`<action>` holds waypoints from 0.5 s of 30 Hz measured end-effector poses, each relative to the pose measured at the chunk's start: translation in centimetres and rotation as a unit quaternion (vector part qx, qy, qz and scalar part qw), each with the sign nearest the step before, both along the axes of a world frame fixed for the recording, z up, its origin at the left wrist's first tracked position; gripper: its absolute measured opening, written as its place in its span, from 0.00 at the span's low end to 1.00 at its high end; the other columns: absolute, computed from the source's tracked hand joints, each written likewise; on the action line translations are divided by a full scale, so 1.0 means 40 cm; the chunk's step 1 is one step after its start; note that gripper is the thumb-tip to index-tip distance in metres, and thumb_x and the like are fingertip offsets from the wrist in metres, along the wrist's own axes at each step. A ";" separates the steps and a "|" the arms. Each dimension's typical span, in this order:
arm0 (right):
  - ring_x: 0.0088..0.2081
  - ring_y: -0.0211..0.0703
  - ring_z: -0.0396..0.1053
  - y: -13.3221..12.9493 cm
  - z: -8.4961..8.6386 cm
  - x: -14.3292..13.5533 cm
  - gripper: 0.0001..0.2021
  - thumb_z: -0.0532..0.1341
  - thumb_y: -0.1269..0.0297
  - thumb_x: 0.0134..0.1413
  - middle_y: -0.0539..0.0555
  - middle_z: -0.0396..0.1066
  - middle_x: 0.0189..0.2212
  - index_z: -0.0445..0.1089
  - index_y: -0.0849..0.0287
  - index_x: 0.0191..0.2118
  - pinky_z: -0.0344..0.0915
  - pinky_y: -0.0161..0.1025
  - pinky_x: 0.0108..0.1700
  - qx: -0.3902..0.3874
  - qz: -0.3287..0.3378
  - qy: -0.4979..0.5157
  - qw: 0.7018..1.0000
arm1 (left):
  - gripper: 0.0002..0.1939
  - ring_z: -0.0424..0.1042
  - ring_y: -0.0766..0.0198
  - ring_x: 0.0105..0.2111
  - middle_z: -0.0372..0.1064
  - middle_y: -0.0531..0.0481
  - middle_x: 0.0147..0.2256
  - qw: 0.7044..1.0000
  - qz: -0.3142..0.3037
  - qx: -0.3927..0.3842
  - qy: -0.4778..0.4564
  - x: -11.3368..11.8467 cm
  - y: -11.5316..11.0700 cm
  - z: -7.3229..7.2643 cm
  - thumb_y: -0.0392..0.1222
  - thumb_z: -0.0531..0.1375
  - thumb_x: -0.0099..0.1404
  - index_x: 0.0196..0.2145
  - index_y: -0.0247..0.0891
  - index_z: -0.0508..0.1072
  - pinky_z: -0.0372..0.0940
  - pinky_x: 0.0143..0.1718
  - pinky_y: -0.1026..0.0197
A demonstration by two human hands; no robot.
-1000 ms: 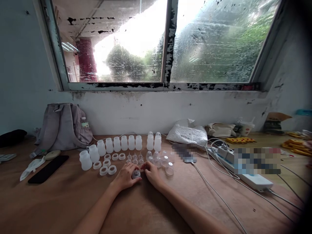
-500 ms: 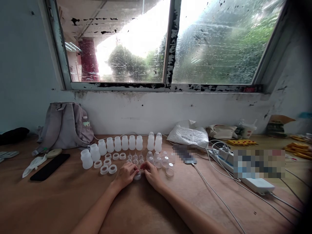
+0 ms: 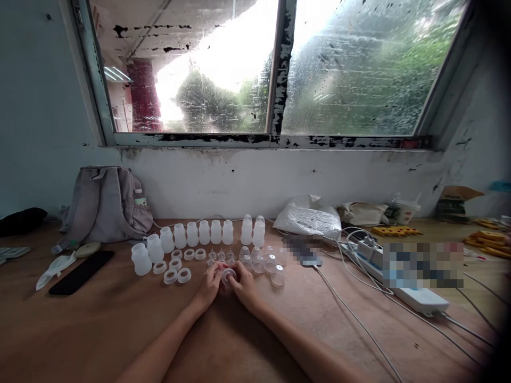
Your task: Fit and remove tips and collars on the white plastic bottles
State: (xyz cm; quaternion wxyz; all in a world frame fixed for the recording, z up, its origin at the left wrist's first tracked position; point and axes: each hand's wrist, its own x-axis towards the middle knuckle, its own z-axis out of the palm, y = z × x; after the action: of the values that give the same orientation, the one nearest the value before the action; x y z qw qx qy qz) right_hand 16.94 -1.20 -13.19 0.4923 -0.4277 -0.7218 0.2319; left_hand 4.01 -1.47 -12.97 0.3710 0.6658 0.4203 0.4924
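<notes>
My left hand [image 3: 209,283] and my right hand [image 3: 244,286] meet at the middle of the table, fingers closed around a translucent bottle collar ring [image 3: 229,274]. Its round face is turned up toward me; whether a nipple sits inside it I cannot tell. Just beyond my fingers stand several clear nipples [image 3: 221,256], partly hidden by the hands. To the left lie several loose collar rings [image 3: 184,275]. Clear domed caps [image 3: 258,264] are grouped to the right of my right hand. Frosted baby bottles [image 3: 192,234] without tops form a row behind. Two capped bottles [image 3: 259,232] stand right of that row.
A black phone-like slab [image 3: 82,273], a white crumpled item [image 3: 55,271] and a grey backpack [image 3: 106,199] are at left. A silvery plastic bag [image 3: 309,219], a cabled phone [image 3: 310,260] and a white power strip [image 3: 423,302] with loose cables occupy the right side.
Both hands have drawn closer together and lifted the collar ring from low between them, tilting its face upward. My right fingers now wrap its side. The other parts stay where they were.
</notes>
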 end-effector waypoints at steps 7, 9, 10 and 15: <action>0.24 0.34 0.54 0.016 0.013 0.010 0.04 0.51 0.73 0.39 0.45 0.56 0.20 0.54 0.58 0.24 0.52 0.30 0.25 -0.034 0.040 0.008 0.999 | 0.09 0.66 0.68 0.20 0.66 0.54 0.22 0.999 -0.040 0.014 0.023 -0.005 -0.027 0.010 0.43 0.48 0.60 0.36 0.38 0.62 0.60 0.20 0.67; 0.23 0.33 0.54 0.019 0.015 0.009 0.04 0.50 0.74 0.37 0.45 0.56 0.20 0.53 0.58 0.23 0.51 0.30 0.25 -0.041 0.042 0.008 0.998 | 0.08 0.67 0.66 0.22 0.67 0.54 0.23 0.998 -0.037 0.023 0.041 -0.006 -0.033 0.013 0.41 0.48 0.59 0.36 0.38 0.62 0.61 0.22 0.66; 0.23 0.33 0.53 0.021 0.015 0.009 0.04 0.50 0.74 0.36 0.45 0.56 0.19 0.53 0.59 0.23 0.51 0.29 0.25 -0.044 0.042 0.006 0.998 | 0.08 0.68 0.66 0.23 0.68 0.53 0.23 0.997 -0.031 0.032 0.055 -0.006 -0.035 0.014 0.40 0.48 0.59 0.36 0.38 0.62 0.62 0.23 0.66; 0.23 0.33 0.54 0.028 0.009 0.007 0.06 0.50 0.75 0.35 0.44 0.56 0.19 0.55 0.59 0.24 0.51 0.29 0.24 -0.061 0.040 0.004 0.997 | 0.08 0.70 0.64 0.26 0.71 0.52 0.27 0.988 0.000 0.081 0.133 -0.004 -0.039 0.013 0.37 0.49 0.57 0.37 0.39 0.62 0.62 0.27 0.65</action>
State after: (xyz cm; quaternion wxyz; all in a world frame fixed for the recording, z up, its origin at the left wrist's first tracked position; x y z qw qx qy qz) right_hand 17.21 -0.08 -12.83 0.4587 -0.4270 -0.7204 0.2972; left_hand 3.87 -3.02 -12.45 0.2562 0.7532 0.4247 0.4321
